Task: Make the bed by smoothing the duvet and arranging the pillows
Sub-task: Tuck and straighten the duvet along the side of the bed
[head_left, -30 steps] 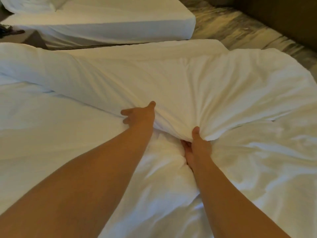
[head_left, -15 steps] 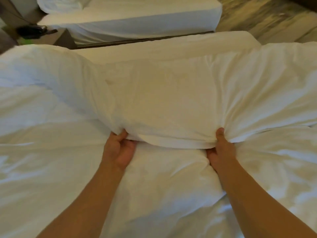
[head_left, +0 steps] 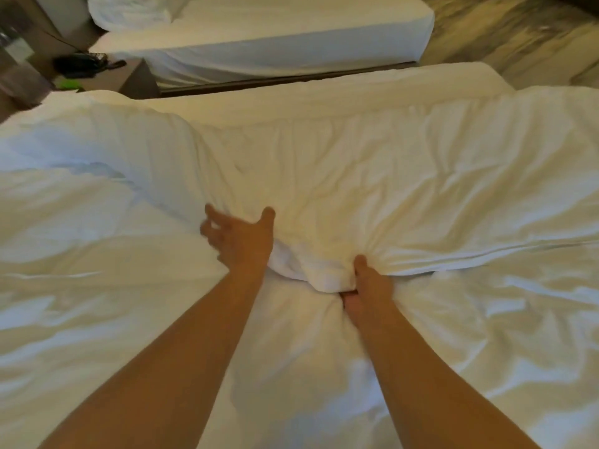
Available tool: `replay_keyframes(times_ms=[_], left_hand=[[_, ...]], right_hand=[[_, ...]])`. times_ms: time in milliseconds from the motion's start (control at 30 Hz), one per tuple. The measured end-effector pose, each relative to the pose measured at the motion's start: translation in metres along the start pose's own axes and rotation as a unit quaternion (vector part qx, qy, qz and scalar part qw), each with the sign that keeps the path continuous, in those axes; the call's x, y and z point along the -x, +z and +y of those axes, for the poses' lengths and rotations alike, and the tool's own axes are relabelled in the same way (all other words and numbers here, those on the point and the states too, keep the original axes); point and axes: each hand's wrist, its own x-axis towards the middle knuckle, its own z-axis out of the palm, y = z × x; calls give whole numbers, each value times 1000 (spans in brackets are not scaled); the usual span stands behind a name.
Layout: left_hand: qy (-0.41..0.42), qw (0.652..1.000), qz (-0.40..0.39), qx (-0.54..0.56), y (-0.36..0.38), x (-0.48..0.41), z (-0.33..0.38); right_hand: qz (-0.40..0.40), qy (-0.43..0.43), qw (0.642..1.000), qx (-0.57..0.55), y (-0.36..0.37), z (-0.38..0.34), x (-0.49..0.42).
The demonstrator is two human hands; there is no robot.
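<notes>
Head view: the duvet (head_left: 372, 176) is spread over the bed, a thick folded edge of it bunched at the middle, with creases fanning out from that bunch toward the right. The right hand (head_left: 368, 283) has its grip pressed together on the bunched fold, thumb on top and fingers tucked under the cloth. Just left of the bunch, the left hand (head_left: 240, 238) hovers with fingers and thumb spread, holding nothing; it is blurred, so whether it touches the cloth I cannot tell.

On the near side of the fold the duvet is rumpled in broad soft waves on both sides of the arms. On the far side it lies flatter but wrinkled, and beyond it a strip of mattress (head_left: 324, 85) shows along the far edge of the bed.

Farther from the duvet stand a second bed (head_left: 275, 43) with heaped white bedding at its left end and, left of the gap, a nightstand (head_left: 129, 79) carrying a dark phone (head_left: 81, 64).

By my reading the work is at an early stage: the duvet is on the bed but not yet drawn flat, the far edge is uncovered, and no pillow is set in place on this bed within view.
</notes>
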Motion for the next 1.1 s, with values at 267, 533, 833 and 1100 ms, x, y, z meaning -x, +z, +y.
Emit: replay_keyframes(times_ms=[267,533,833,1100], left_hand=[[51,995,-50,-65,-8,-70,-15],[-186,680,-210,677,-88,-10,-110],[-254,672,-292,631,-73,-28,-136],[149,971,-166,83,-123,-107,-116]], right_hand=[[-35,11,998,-58,-21,9,-4],[-37,15,997,-63,-18,8,-3],[-112,94,985,-97,57,59,57],[2,-31,999,-41,115,203,70]])
